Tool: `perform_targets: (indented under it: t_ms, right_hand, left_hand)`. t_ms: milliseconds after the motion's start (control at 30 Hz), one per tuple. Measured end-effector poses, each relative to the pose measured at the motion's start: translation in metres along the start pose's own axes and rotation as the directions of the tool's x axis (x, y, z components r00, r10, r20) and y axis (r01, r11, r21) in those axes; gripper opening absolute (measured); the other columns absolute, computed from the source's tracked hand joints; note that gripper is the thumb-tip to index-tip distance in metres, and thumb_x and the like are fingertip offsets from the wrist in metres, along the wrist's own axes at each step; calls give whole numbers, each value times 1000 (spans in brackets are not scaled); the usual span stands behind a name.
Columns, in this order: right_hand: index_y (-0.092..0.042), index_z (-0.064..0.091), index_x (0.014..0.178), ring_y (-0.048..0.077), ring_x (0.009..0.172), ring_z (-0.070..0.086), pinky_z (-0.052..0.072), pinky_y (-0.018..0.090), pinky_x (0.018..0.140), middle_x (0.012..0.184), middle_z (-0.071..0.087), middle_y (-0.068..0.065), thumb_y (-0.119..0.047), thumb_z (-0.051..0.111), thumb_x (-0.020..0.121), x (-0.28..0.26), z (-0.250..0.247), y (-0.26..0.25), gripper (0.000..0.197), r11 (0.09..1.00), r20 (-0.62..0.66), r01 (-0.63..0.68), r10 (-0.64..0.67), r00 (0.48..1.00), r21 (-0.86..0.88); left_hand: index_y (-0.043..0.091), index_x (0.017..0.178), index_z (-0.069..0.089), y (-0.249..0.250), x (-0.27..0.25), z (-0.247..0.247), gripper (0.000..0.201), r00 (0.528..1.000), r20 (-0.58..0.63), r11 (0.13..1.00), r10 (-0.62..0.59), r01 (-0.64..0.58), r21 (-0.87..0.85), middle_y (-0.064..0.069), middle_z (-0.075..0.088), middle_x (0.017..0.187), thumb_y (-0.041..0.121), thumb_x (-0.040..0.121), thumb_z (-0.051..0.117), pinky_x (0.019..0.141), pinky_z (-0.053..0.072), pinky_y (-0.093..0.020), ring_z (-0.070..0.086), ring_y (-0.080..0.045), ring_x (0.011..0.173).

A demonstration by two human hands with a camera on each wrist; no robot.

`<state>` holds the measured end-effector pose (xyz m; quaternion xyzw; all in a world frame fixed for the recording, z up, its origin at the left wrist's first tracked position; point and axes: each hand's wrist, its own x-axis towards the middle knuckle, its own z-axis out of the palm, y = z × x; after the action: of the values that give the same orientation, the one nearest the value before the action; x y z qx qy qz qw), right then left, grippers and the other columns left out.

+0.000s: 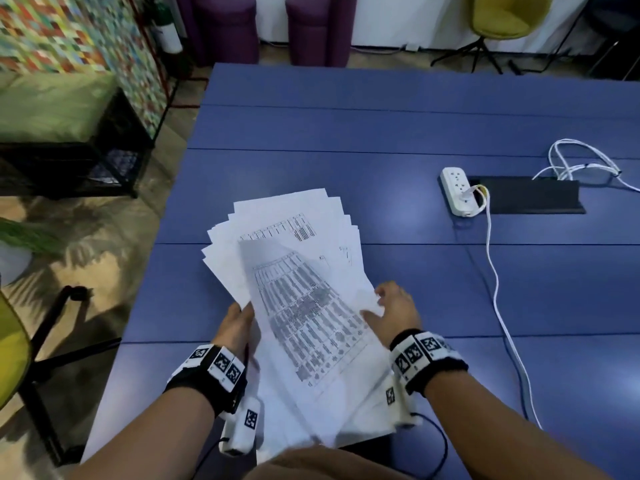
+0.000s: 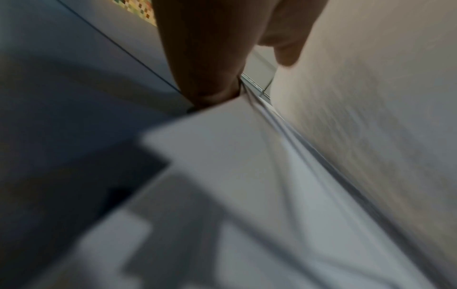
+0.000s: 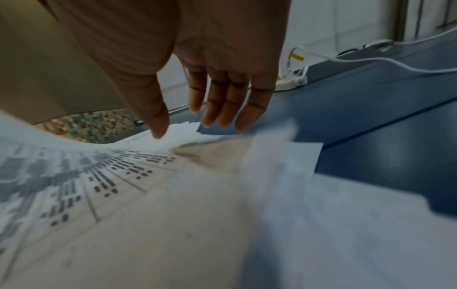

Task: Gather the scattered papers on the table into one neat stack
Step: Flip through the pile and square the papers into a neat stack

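Observation:
A fanned bunch of white printed papers (image 1: 298,282) lies over the near part of the blue table (image 1: 398,133), its lower end hanging past the front edge. The top sheet (image 1: 308,323) carries a dense grey table and is lifted and curved. My left hand (image 1: 239,323) grips the bunch at its left edge; in the left wrist view the fingers (image 2: 210,58) pinch the layered sheets (image 2: 247,156). My right hand (image 1: 394,313) rests at the right edge of the papers. In the right wrist view its fingers (image 3: 222,109) hang straight over the papers (image 3: 173,195), holding nothing.
A white power strip (image 1: 457,195) with a plugged white cable (image 1: 495,282) lies at the right, beside a black cable slot (image 1: 533,199). Coiled white wire (image 1: 585,164) sits further right. Chairs and a black bench stand on the floor to the left.

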<state>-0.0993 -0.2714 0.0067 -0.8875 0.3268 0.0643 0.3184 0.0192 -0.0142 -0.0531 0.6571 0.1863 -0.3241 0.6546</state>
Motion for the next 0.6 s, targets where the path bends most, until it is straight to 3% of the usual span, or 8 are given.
perform_targets:
  t_ms: [67, 133, 167, 233, 300, 400, 500, 600]
  right_hand:
    - [-19, 49, 120, 25, 116, 44, 44, 37, 91, 120, 49, 4, -45, 70, 79, 18, -5, 3, 53, 998, -48, -13, 11, 999, -57]
    - [-20, 47, 126, 26, 119, 40, 44, 41, 95, 125, 43, 4, -60, 68, 73, 29, -7, 2, 70, 992, -3, -53, 53, 999, -115]
    - [-18, 45, 127, 27, 119, 41, 45, 42, 95, 127, 42, 5, -63, 68, 72, 32, -5, 0, 75, 988, 26, -70, 74, 997, -136]
    - [-13, 40, 128, 31, 118, 44, 45, 41, 94, 129, 41, 9, -63, 64, 76, 30, 6, -6, 76, 978, 65, -89, 103, 993, -187]
    - [-8, 33, 132, 34, 118, 44, 42, 40, 96, 132, 41, 12, -59, 55, 85, 22, 22, -12, 73, 967, 73, -99, 119, 990, -235]
    - [-7, 31, 134, 33, 120, 42, 40, 42, 96, 134, 39, 12, -60, 46, 89, 13, 29, -19, 71, 965, 86, -134, 157, 984, -226]
    - [-12, 42, 127, 29, 120, 41, 42, 44, 91, 129, 44, 8, -72, 43, 83, 31, 11, -16, 74, 954, 48, -136, 154, 987, -269]
    - [-11, 45, 128, 29, 119, 43, 42, 42, 95, 126, 42, 8, -70, 58, 75, 52, 4, -14, 80, 992, 16, -62, 64, 998, -113]
  left_hand:
    - [20, 135, 53, 17, -18, 9, 85, 1000, 7, 996, -9, 10, -87, -12, 59, 132, 79, 74, 53, 104, 42, -58, 58, -31, 119]
    - [21, 148, 37, 28, -28, 15, 114, 998, -60, 998, 25, -28, -52, -3, 41, 151, 97, 63, 33, 117, 29, -46, 39, -23, 140]
    - [20, 151, 31, 30, -30, 15, 116, 997, -71, 997, 25, -30, -74, -1, 36, 154, 97, 65, 25, 119, 26, -44, 33, -21, 143]
    - [21, 151, 32, 28, -32, 17, 100, 1000, -19, 988, -1, -2, -155, 1, 37, 153, 89, 77, 29, 118, 25, -45, 32, -21, 143]
    - [24, 152, 30, 23, -30, 17, 98, 998, 39, 986, -56, 62, -155, 3, 31, 155, 81, 76, 53, 118, 22, -48, 28, -21, 145]
    - [10, 143, 36, 15, -21, 14, 75, 997, -49, 998, 62, -61, 36, -5, 44, 146, 33, 83, 75, 110, 34, -44, 41, -29, 137]
    - [9, 124, 51, 18, -16, 15, 50, 995, -64, 996, 78, -80, -28, -9, 65, 123, 2, 81, 73, 93, 47, -37, 59, -29, 118]
    - [16, 127, 50, 22, -21, 24, 52, 998, -10, 993, 55, -56, -104, -4, 64, 125, 1, 82, 71, 100, 43, -38, 62, -15, 108]
